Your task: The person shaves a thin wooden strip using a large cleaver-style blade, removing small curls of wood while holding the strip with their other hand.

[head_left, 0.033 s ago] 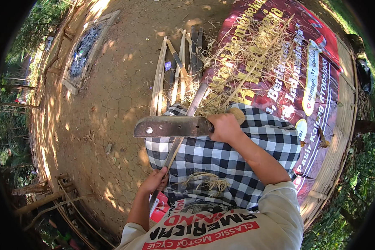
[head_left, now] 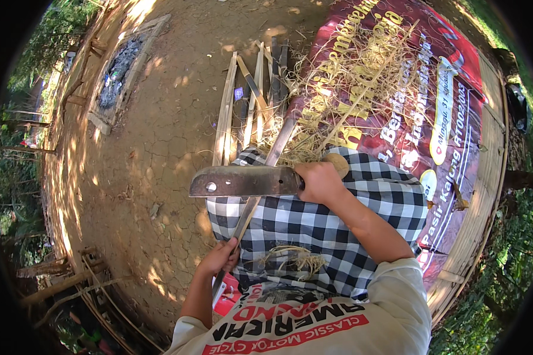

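My right hand (head_left: 321,182) is wrapped round the wooden handle (head_left: 338,164) of a broad cleaver (head_left: 243,179). The dark blade points left, with a hole near its far end. It lies across a long, narrow bamboo strip (head_left: 244,222) and covers part of it. Lower down, my left hand (head_left: 218,258) grips that strip near its close end. The strip slants up and right, over a black-and-white checked cloth (head_left: 314,219) on my lap. A few pale shavings (head_left: 296,258) rest on the cloth.
Beyond my knees, several split strips (head_left: 226,109) lie on cracked earth. Thin curled shavings (head_left: 361,89) cover part of a dark red printed banner (head_left: 456,148) on a bamboo platform (head_left: 477,201) at the right. A framed ash pit (head_left: 121,74) is at the far left.
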Available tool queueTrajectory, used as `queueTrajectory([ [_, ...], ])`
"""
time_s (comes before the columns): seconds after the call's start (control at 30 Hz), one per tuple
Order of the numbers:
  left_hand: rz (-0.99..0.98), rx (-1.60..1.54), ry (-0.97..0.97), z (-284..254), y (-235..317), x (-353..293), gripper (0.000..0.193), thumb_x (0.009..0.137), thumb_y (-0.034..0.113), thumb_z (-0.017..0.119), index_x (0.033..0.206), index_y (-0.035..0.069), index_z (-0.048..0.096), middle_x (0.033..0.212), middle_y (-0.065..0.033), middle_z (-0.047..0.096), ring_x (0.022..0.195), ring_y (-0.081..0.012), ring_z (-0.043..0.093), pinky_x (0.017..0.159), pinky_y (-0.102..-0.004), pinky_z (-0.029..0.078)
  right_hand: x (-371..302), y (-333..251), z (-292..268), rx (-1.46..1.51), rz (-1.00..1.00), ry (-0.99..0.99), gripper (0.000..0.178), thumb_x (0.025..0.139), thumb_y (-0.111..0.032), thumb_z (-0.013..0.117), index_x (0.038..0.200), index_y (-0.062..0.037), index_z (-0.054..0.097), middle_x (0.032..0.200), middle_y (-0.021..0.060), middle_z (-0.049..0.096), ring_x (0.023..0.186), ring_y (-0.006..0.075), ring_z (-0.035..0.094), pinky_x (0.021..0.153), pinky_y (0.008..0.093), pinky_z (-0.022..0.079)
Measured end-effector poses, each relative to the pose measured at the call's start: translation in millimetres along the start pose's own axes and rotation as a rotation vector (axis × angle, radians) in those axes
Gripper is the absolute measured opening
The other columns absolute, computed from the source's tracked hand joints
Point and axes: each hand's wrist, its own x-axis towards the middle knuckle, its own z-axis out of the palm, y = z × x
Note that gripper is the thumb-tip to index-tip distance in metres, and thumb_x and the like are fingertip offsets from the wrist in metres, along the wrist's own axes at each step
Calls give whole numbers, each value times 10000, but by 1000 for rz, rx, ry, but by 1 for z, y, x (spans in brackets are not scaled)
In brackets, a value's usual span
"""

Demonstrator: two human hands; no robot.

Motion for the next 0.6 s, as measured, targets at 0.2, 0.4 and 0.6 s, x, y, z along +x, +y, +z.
queueTrajectory([
  [0.2, -89, -142, -231, -25, -10, 9, 614, 960, 606, 376, 577, 126, 350, 476, 25, 310, 385, -75, 238, 362, -239, 167, 1, -9, -9, 12, -99, -28, 246, 556, -174, 703, 754, -76, 594, 719, 100, 636, 700, 312, 643, 629, 404, 520],
  [0.4, -119, -175, -252, -23, -11, 8, 611, 956, 616, 374, 589, 128, 357, 486, 23, 315, 393, -75, 230, 367, -240, 168, 8, 12, 5, -23, -125, 27, 262, 525, -169, 701, 754, -88, 601, 712, 88, 630, 696, 300, 636, 631, 398, 508],
  [0.6, -78, -126, -197, -14, -2, 3, 605, 966, 600, 371, 589, 127, 358, 487, 26, 312, 394, -79, 227, 372, -245, 171, 11, 24, -2, -96, -122, 79, 218, 533, -158, 689, 722, -93, 600, 696, 89, 623, 682, 294, 631, 629, 392, 504],
])
